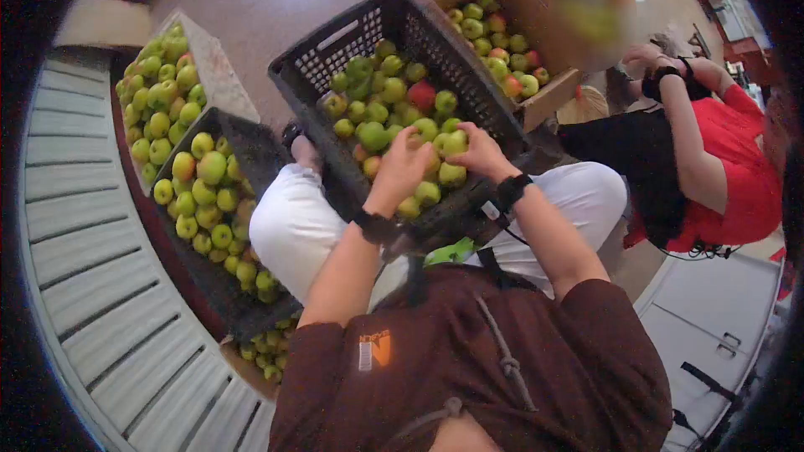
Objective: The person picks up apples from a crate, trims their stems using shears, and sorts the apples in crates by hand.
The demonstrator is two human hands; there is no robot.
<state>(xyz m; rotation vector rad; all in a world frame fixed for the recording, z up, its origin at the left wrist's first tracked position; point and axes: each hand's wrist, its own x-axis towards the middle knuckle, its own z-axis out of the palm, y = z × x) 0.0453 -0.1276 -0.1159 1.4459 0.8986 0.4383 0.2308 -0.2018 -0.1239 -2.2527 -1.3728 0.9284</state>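
Note:
A black plastic crate (293, 75) of green and reddish apples stands between the person's knees. Inside it, near the front, my left hand (404, 169) is curled over the apples, its fingertips at a green one. Just to its right, my right hand (486, 152) has its thumb and fingers around a green apple (455, 143). What my left hand holds, if anything, is hidden behind its fingers. A red apple (421, 96) lies farther back in the crate. Both wrists wear black bands.
More apples fill a dark crate (251, 146) and a pale box (219, 75) at left, beside a slatted grey surface (92, 243). Behind the crate at right is a cardboard box (553, 96) of apples. A person in red (745, 176) sits at right, near a white cabinet (703, 301).

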